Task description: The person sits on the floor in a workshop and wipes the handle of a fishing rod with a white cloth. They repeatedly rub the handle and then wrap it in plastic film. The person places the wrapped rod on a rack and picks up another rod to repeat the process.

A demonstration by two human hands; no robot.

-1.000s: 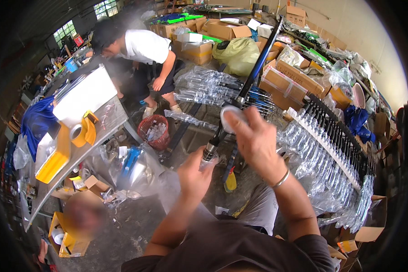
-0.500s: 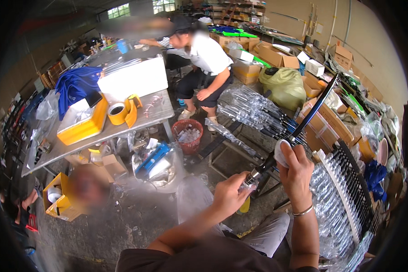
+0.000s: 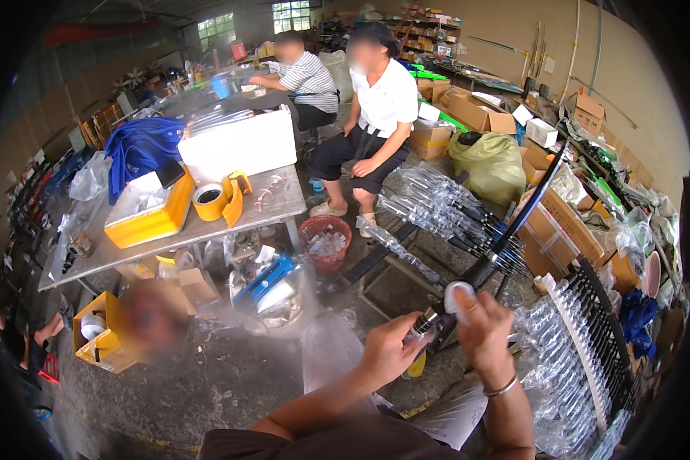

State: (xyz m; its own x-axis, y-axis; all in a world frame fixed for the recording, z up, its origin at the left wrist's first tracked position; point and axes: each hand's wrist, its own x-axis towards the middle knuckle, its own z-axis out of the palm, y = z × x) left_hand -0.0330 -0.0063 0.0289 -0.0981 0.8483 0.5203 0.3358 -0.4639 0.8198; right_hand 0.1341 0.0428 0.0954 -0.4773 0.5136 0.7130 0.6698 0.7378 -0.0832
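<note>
A long black fishing rod (image 3: 479,271) slants from my lap up to the far right. Around its butt end, just below a shiny metal collar (image 3: 429,317), my left hand (image 3: 389,349) is closed. My right hand (image 3: 486,331), slightly blurred, pinches a white rounded pad (image 3: 459,297) beside the rod's dark grip. Whether the pad touches the rod, I cannot tell. Several plastic-wrapped rods (image 3: 445,203) lie on a stand ahead, and another plastic-wrapped bundle (image 3: 560,353) stands close by on my right.
A grey table (image 3: 284,192) at left bears a white box (image 3: 241,146), a yellow box (image 3: 149,218) and a tape roll (image 3: 207,201). Under it stand a red basket (image 3: 326,264) and a plastic bag (image 3: 284,307). Two people sit beyond. Cartons (image 3: 560,230) crowd the right.
My right hand and the white pad have come down the rod, nearer my left hand. The person in white has straightened up, and the striped-shirt person now shows fully.
</note>
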